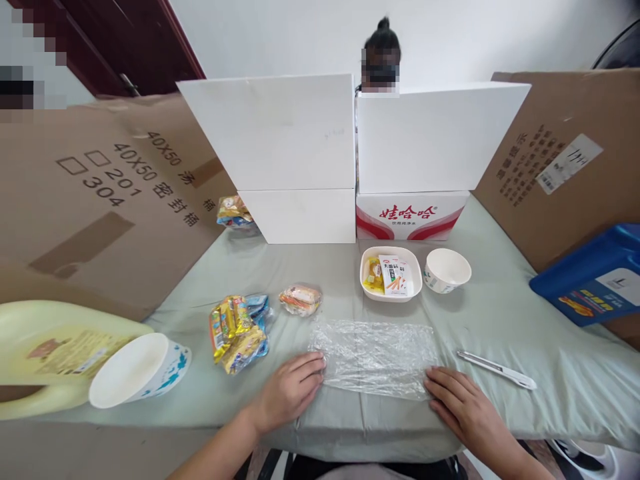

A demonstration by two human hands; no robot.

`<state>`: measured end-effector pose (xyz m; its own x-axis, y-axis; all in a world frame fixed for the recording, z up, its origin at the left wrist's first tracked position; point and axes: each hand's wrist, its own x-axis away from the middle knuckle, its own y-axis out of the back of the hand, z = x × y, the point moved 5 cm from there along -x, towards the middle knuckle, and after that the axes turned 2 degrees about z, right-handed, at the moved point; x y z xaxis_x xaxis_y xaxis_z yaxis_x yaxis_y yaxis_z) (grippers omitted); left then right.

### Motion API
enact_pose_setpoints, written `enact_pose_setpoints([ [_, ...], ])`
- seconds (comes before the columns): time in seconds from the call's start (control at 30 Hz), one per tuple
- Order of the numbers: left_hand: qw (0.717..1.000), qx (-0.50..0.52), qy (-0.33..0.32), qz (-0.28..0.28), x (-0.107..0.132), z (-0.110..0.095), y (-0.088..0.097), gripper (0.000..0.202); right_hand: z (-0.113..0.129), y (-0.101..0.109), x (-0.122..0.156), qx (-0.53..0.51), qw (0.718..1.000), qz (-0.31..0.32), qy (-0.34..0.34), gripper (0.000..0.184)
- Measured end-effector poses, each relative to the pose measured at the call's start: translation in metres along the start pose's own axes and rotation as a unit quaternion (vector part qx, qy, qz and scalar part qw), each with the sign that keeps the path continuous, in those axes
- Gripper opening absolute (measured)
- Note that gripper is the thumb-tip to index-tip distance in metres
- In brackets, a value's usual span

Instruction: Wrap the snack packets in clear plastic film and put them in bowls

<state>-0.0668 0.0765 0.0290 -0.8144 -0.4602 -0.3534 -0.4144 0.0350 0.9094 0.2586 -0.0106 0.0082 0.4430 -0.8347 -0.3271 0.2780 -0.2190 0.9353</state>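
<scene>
A sheet of clear plastic wrap (375, 355) lies flat on the pale green tablecloth near the front edge. My left hand (290, 390) rests palm down with its fingertips on the sheet's left edge. My right hand (463, 407) lies flat at the sheet's lower right corner, fingertips touching it. Neither hand grips anything. Behind the sheet stands a white rectangular dish (391, 275) with snack packets in it. A white paper bowl (447, 270) sits to its right.
A utility knife (497, 370) lies right of the sheet. Snack packets (237, 331) and a wrapped bun (301, 299) lie to the left. A tipped paper cup (137, 370) and pale yellow jug (50, 353) sit far left. White boxes (300, 157), cardboard walls and a blue box (593, 277) ring the table. A person sits behind the boxes.
</scene>
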Motion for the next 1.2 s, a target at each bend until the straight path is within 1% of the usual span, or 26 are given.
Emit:
enact_pose_setpoints([
  [0.07,0.999,0.027,0.027,-0.010,0.000,0.001,0.004,0.021,0.001,0.004,-0.002,-0.017,1.000,-0.001,-0.001,0.023],
  [0.13,0.996,0.060,0.072,-0.013,-0.001,0.004,0.007,0.019,0.002,0.008,-0.006,-0.047,0.999,0.006,-0.008,0.017],
  [0.23,0.986,0.089,0.140,-0.022,-0.005,0.010,0.007,0.017,-0.002,0.010,-0.014,-0.100,0.994,0.022,-0.045,0.018],
  [0.33,0.975,0.072,0.205,-0.046,-0.012,0.024,0.001,0.017,-0.014,0.006,-0.025,-0.112,0.984,0.019,-0.133,0.025],
  [0.43,0.959,0.027,0.277,-0.060,-0.022,0.040,-0.009,0.018,-0.029,-0.006,-0.038,-0.079,0.970,0.026,-0.230,0.031],
  [0.47,0.953,0.008,0.298,-0.055,-0.026,0.045,-0.013,0.018,-0.032,-0.011,-0.043,-0.062,0.965,0.036,-0.253,0.032],
  [0.53,0.941,-0.035,0.335,-0.027,-0.032,0.052,-0.020,0.018,-0.037,-0.021,-0.053,-0.027,0.956,0.064,-0.285,0.032],
  [0.6,0.928,-0.081,0.363,0.010,-0.037,0.055,-0.026,0.018,-0.038,-0.028,-0.061,0.006,0.949,0.097,-0.301,0.031],
  [0.67,0.918,-0.116,0.378,0.036,-0.040,0.056,-0.030,0.018,-0.038,-0.031,-0.067,0.032,0.943,0.123,-0.308,0.029],
  [0.8,0.913,-0.142,0.381,0.044,-0.042,0.055,-0.035,0.018,-0.039,-0.032,-0.074,0.068,0.938,0.134,-0.312,0.028],
  [0.9,0.914,-0.150,0.374,0.045,-0.043,0.057,-0.033,0.019,-0.043,-0.030,-0.077,0.090,0.937,0.134,-0.311,0.027],
  [0.97,0.920,-0.161,0.355,0.021,-0.045,0.053,-0.026,0.018,-0.043,-0.023,-0.081,0.113,0.944,0.102,-0.293,0.025],
  [1.03,0.928,-0.184,0.323,-0.042,-0.049,0.039,-0.014,0.017,-0.035,-0.014,-0.087,0.131,0.960,0.033,-0.244,0.026],
  [1.1,0.938,-0.191,0.266,-0.111,-0.055,0.015,-0.007,0.020,-0.017,-0.010,-0.095,0.120,0.980,-0.028,-0.158,0.029],
  [1.13,0.950,-0.178,0.225,-0.120,-0.060,0.001,-0.008,0.023,-0.006,-0.013,-0.099,0.104,0.989,-0.034,-0.103,0.033],
  [1.17,0.966,-0.155,0.179,-0.107,-0.065,-0.011,-0.014,0.028,0.006,-0.019,-0.103,0.083,0.995,-0.024,-0.046,0.040],
  [1.2,0.980,-0.128,0.133,-0.075,-0.070,-0.022,-0.023,0.037,0.017,-0.027,-0.106,0.062,0.998,-0.003,0.004,0.050],
])
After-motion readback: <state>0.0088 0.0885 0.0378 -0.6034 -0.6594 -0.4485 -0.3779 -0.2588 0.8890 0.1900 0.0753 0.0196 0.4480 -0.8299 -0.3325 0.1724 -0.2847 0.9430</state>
